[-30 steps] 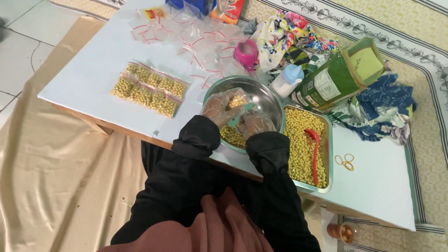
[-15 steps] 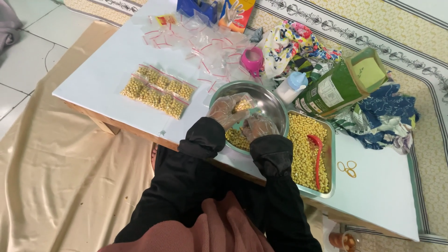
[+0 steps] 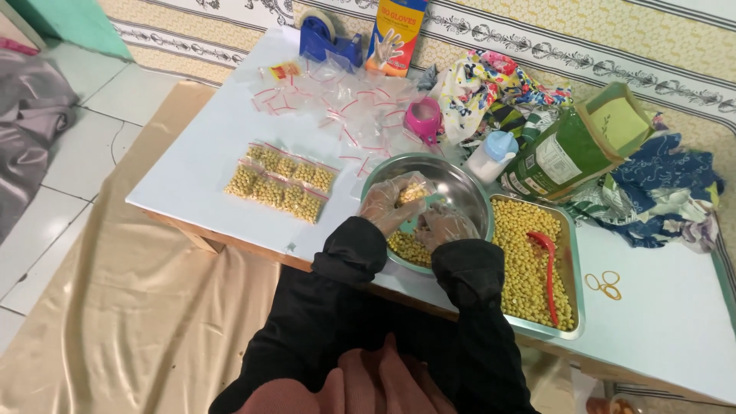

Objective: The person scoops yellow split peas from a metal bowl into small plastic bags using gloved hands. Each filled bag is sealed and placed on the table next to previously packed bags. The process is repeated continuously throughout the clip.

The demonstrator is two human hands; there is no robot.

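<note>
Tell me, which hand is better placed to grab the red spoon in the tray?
Probably the right hand. It hovers over the bowl on the side next to the tray, where the red spoon lies on the beans. The left hand is farther off and would have to cross over.

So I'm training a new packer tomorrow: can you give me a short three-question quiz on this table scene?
1. True or false: both gloved hands, left hand and right hand, are over the steel bowl.
2. What lies in the tray on the yellow beans? A) red scoop B) scissors C) tape
3. Fill in: the filled bags lie to the ____ of the bowl.

Key: 1 true; 2 A, the red scoop; 3 left.
</note>
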